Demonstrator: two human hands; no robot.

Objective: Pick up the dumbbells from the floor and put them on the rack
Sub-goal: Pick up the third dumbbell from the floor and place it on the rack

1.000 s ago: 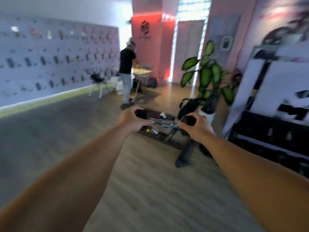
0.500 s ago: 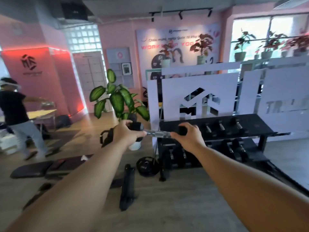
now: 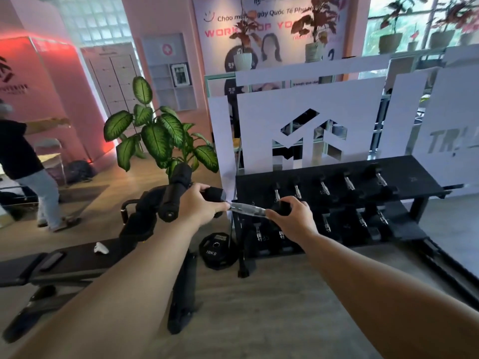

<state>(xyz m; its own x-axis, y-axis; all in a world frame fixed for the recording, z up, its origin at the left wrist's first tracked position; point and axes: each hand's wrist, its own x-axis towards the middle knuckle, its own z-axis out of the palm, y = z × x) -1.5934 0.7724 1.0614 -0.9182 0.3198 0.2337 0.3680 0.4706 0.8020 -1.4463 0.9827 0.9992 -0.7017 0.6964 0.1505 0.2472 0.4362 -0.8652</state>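
Currently, both hands hold one dumbbell (image 3: 246, 209) level in the air, in front of the rack (image 3: 412, 174) near its left end. Left hand (image 3: 201, 207) fingers wrap one black head; right hand (image 3: 294, 216) fingers wrap the other. Its chrome handle shows between them. More dumbbells sit on both rack shelves.
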